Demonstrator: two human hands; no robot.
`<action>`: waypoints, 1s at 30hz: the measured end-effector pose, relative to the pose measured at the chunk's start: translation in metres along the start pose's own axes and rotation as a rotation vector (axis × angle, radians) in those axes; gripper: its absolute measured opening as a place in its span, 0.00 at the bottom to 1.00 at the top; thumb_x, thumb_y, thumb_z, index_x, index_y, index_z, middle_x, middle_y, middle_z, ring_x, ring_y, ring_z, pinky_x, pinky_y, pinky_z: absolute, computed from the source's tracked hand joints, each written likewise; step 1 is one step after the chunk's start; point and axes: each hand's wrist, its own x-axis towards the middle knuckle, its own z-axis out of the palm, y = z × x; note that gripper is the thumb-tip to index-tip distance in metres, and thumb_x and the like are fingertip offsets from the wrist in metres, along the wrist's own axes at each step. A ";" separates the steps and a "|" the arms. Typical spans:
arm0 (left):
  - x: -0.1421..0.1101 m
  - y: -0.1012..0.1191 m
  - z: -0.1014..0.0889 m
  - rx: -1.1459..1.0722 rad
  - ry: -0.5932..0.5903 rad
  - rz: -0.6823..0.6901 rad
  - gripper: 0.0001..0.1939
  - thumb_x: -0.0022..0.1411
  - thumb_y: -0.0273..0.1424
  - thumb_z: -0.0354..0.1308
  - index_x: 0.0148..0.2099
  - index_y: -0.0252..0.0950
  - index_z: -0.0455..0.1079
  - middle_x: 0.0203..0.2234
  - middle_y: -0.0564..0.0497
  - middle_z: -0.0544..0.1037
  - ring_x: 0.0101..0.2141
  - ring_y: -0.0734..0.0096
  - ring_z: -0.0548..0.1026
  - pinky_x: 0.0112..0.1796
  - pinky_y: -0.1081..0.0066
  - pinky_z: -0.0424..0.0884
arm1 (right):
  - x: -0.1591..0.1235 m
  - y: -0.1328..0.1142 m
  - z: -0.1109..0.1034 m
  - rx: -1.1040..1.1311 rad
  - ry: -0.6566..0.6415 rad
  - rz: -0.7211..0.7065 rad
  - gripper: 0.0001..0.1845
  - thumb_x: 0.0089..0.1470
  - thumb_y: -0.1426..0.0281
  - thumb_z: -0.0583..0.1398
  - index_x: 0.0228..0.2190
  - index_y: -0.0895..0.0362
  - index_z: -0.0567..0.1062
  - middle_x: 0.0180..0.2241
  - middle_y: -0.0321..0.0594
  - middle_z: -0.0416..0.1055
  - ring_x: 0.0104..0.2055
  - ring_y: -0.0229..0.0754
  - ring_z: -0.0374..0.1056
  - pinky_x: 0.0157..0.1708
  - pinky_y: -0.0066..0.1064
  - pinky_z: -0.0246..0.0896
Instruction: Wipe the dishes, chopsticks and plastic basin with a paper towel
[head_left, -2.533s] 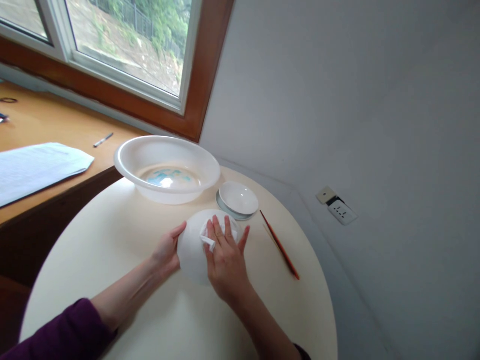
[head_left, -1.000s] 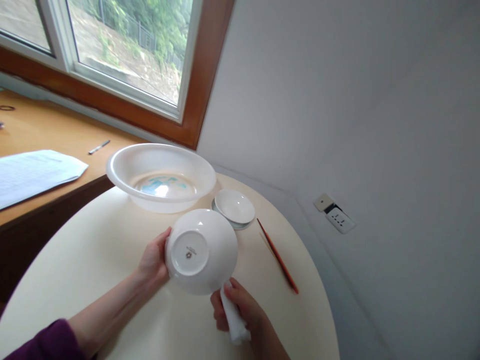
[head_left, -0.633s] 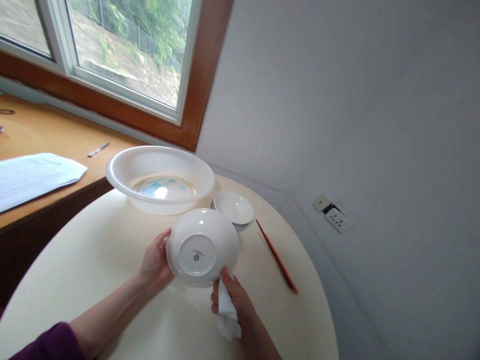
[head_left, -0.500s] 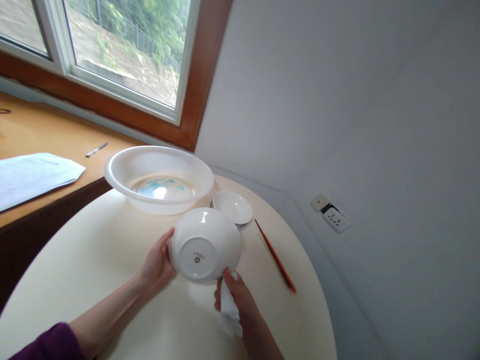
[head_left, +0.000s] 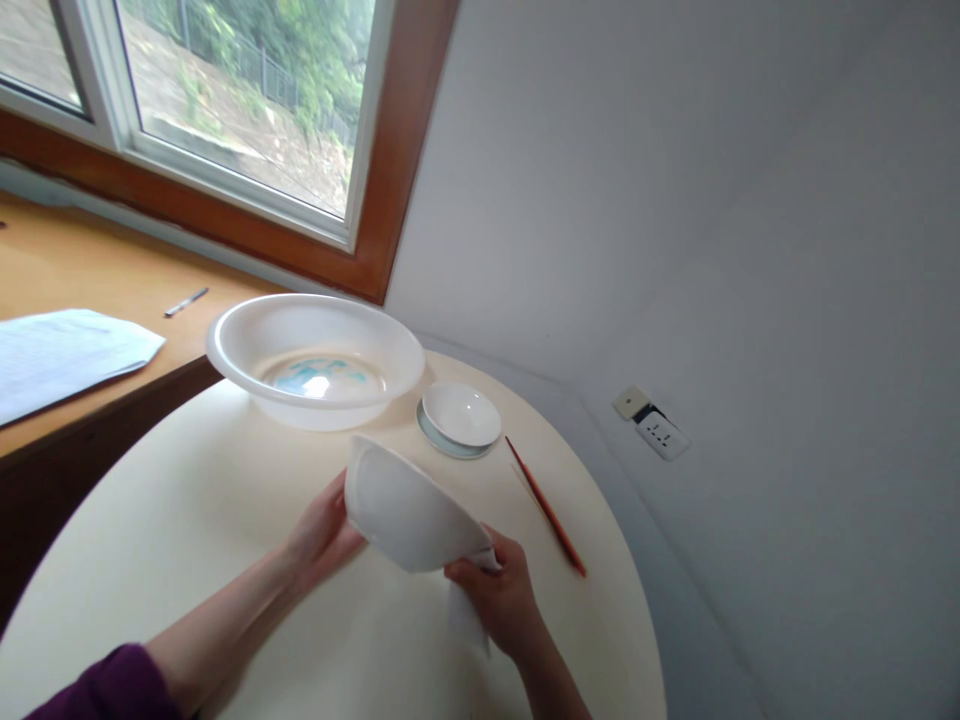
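Note:
I hold a white bowl [head_left: 409,515] above the round cream table [head_left: 225,480], tilted so its outer wall faces me. My left hand [head_left: 322,525] grips its left rim, fingers closed behind it. My right hand [head_left: 499,595] is closed on a folded white cloth [head_left: 465,620] and presses against the bowl's lower right edge.
A large white plastic basin [head_left: 315,355] with a little water stands at the table's far side. A small white dish [head_left: 460,415] sits right of it. Red chopsticks [head_left: 544,505] lie near the right edge. Papers [head_left: 67,350] and a pen [head_left: 186,301] lie on the wooden sill.
The bowl has turned from base-towards-me to tilted on its side. My right hand with the cloth has moved from below the bowl up against its lower right edge.

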 end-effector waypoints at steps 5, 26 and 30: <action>0.004 -0.001 -0.006 0.006 -0.088 -0.013 0.14 0.62 0.26 0.49 0.46 0.27 0.70 0.34 0.41 0.80 0.38 0.61 0.77 0.44 0.66 0.71 | -0.004 -0.022 -0.018 -0.406 -0.018 -0.307 0.10 0.47 0.62 0.62 0.23 0.55 0.75 0.18 0.36 0.70 0.18 0.34 0.60 0.19 0.25 0.53; 0.019 -0.012 -0.024 0.183 -0.205 -0.011 0.07 0.51 0.17 0.60 0.25 0.30 0.67 0.19 0.50 0.74 0.24 0.72 0.75 0.35 0.70 0.73 | 0.158 0.008 -0.072 -1.092 0.326 -0.394 0.17 0.57 0.61 0.52 0.32 0.59 0.75 0.20 0.40 0.70 0.23 0.38 0.65 0.26 0.25 0.54; 0.019 -0.011 -0.023 0.191 -0.193 -0.016 0.07 0.49 0.17 0.62 0.25 0.30 0.68 0.19 0.51 0.74 0.23 0.74 0.74 0.34 0.71 0.73 | 0.162 0.019 -0.068 -1.144 0.284 -0.343 0.15 0.56 0.63 0.53 0.32 0.58 0.75 0.21 0.41 0.72 0.24 0.40 0.67 0.27 0.26 0.53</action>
